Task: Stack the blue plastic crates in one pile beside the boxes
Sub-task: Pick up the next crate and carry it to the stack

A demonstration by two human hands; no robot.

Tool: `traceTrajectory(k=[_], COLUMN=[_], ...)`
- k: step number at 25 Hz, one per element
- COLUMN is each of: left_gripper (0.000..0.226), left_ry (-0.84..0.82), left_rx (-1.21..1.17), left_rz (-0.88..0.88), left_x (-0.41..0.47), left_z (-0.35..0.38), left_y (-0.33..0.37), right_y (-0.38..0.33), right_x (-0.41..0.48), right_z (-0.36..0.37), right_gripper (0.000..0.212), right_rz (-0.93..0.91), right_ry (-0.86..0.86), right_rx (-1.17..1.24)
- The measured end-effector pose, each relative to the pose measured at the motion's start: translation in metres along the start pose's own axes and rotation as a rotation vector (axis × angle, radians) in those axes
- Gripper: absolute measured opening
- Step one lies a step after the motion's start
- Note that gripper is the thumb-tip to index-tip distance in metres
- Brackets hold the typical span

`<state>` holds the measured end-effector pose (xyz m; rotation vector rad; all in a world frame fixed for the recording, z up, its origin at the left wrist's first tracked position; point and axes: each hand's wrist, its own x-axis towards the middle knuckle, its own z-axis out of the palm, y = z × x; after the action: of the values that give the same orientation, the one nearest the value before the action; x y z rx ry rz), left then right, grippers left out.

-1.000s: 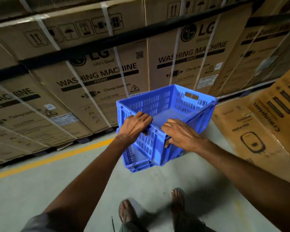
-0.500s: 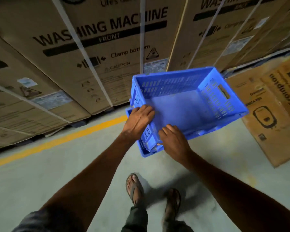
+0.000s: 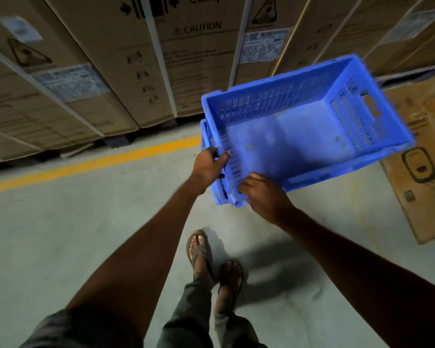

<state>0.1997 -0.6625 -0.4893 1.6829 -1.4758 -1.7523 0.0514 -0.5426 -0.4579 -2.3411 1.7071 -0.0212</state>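
Item: blue plastic crate [image 3: 304,131], slotted walls, empty, open side up. Location: held above the concrete floor [image 3: 73,222], in front of the row of large cardboard boxes [image 3: 106,71] and just left of a flat carton [image 3: 422,156] lying at the right.

Second item: part of another blue crate [image 3: 203,136] is seen under the held one, its rim showing at the near left corner. Whether the two are already nested or only overlapping cannot be told.

Grip, left hand [image 3: 209,167]: fingers closed over the rim of the near short wall, at its left end.

Grip, right hand [image 3: 264,194]: fingers wrapped around the near right corner, thumb side up.

Orientation: the long axis of the held crate runs away from both hands, toward the upper right. All of its mass lies beyond the grip, so it is carried cantilevered from one short end, tilted slightly.

Nearer hand: both are at the same end; the right hand lies under the heavier side.

Judgement: the lowering is expected to depend on squaring that long axis with the crate below.
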Motion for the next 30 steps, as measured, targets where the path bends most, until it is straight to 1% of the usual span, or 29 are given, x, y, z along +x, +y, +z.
traceTrajectory(k=[1,3,6,9,10,13,16,18,22,25,27,29,30], left_gripper=[0.037,0.034,0.031,0.040,0.039,0.030,0.030,0.031,0.036,0.036,0.045,0.057,0.058], left_ry=[0.012,0.020,0.032,-0.004,-0.017,-0.030,-0.054,-0.087,-0.134,-0.136,-0.117,-0.082,-0.064], left_rx=[-0.040,-0.074,-0.121,-0.164,-0.170,-0.232,-0.224,-0.253,-0.348,-0.320,-0.247,-0.202,-0.187], left_rz=[0.025,0.064,0.094,0.170,0.174,0.143,0.112,0.085,-0.007,-0.039,-0.044,-0.038,-0.038], left_x=[0.000,-0.002,-0.001,0.001,0.002,0.001,0.004,-0.001,-0.009,-0.009,-0.012,-0.016,-0.016], left_z=[-0.002,-0.002,0.000,0.000,-0.002,-0.012,-0.020,-0.018,-0.020,-0.018,-0.014,-0.010,-0.007], left_y=[-0.005,-0.011,-0.015,-0.013,-0.014,-0.018,-0.019,-0.017,-0.022,-0.027,-0.024,-0.022,-0.022], right_y=[-0.003,-0.010,-0.014,-0.013,-0.015,-0.031,-0.026,-0.018,-0.021,-0.023,-0.023,-0.026,-0.026], right_x=[0.001,0.001,0.002,-0.003,-0.004,0.007,0.020,0.015,0.014,0.015,0.014,0.018,0.018], right_z=[0.004,0.009,0.013,0.014,0.015,0.023,0.026,0.024,0.023,0.028,0.029,0.026,0.025], right_gripper=[0.006,0.016,0.015,0.019,0.020,0.018,0.012,0.015,0.022,0.024,0.024,0.023,0.022], right_rz=[0.022,0.085,0.147,0.163,0.180,0.221,0.265,0.294,0.299,0.341,0.344,0.351,0.356], right_ry=[-0.005,-0.015,-0.044,0.049,0.062,0.017,-0.068,-0.114,-0.133,-0.134,-0.118,-0.146,-0.169], right_rx=[0.026,0.045,-0.004,-0.041,-0.056,-0.079,-0.035,-0.025,-0.064,-0.050,-0.095,-0.111,-0.106])
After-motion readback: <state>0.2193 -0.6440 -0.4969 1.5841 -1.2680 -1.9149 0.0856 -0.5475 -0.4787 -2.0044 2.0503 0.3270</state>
